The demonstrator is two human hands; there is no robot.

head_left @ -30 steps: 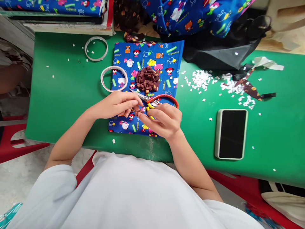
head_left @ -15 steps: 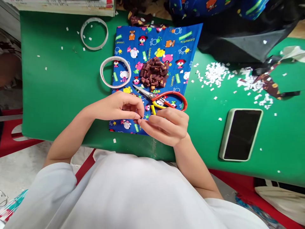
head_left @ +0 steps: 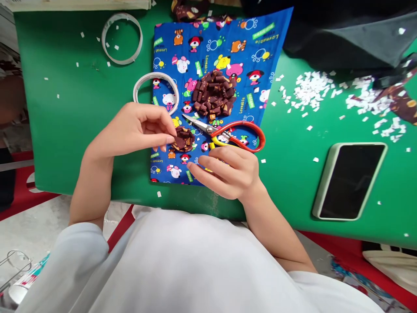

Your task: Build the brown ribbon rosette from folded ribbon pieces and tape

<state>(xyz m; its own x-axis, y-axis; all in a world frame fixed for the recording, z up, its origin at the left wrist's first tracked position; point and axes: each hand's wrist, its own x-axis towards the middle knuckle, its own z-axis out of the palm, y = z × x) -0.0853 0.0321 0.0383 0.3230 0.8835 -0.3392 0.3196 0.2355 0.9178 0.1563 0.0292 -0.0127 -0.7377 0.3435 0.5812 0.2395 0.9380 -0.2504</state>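
Note:
My left hand (head_left: 140,130) has thumb and forefinger pinched on a small brown piece (head_left: 179,141) at the left edge of a small pile of similar brown pieces with yellowish patches. My right hand (head_left: 228,171) hovers low over the blue cartoon-print cloth (head_left: 177,171), its fingers loosely bent and apart, with nothing visible in them; its thumb is hidden. Scissors (head_left: 211,129) with red and yellow handles lie just beyond it, partly behind the hand, blades toward the left. A larger pile of brown pieces (head_left: 215,95) sits on the cloth beyond the scissors.
One tape roll (head_left: 138,89) overlaps the cloth's left edge; another ring (head_left: 122,39) lies farther left on the green table (head_left: 71,130). White paper bits (head_left: 314,89) are scattered at right, near a phone (head_left: 350,180) and black plastic (head_left: 352,39). Brown patterned scrap (head_left: 402,104) lies far right.
My hands, which were together at the fingertips, have parted. The left has moved left to the small brown pile, which now shows. The right stays near the scissors. The view has shifted slightly.

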